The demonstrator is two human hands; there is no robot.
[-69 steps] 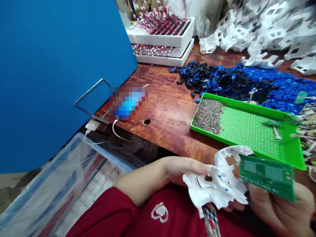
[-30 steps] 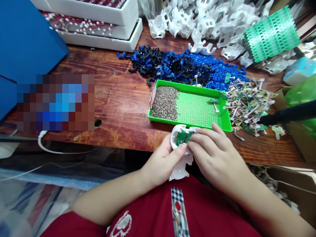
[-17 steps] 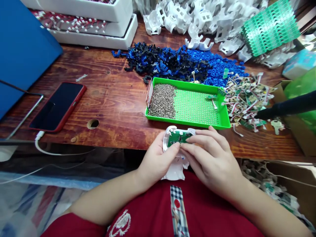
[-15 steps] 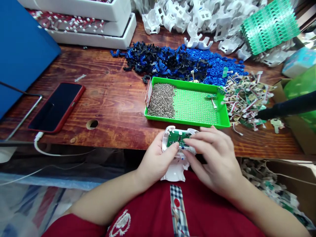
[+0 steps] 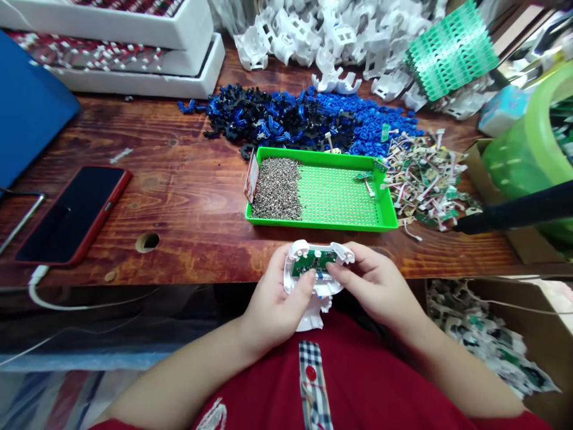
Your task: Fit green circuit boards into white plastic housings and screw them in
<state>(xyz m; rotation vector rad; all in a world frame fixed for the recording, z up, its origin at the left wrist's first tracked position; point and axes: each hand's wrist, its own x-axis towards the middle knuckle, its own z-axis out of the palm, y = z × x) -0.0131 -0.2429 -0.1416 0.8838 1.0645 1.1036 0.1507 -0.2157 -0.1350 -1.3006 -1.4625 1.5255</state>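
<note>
The tabletop [image 5: 192, 203] is reddish-brown wood, varnished to a shine, its grain showing. A shell [image 5: 329, 288] of smooth white plastic frames a green circuit board [image 5: 304, 264], its face dotted with small parts. The tray [image 5: 322, 225] is bright, slick green plastic; the screws [image 5: 277, 188] in it are glinting metal, a grainy heap. The phone [image 5: 71, 212] has a glossy dark glass screen. White boxes [image 5: 147, 83] look like matt foam. The shirt [image 5: 371, 370] is soft red cloth.

Shell [image 5: 324, 288] between our left hand [image 5: 274, 298] and right hand [image 5: 382, 283] at lower centre, circuit board [image 5: 305, 261] in it, tray [image 5: 322, 225] with screws [image 5: 277, 191] behind, phone [image 5: 74, 215] on table [image 5: 192, 203] far left, box [image 5: 537, 316] lower right
</note>
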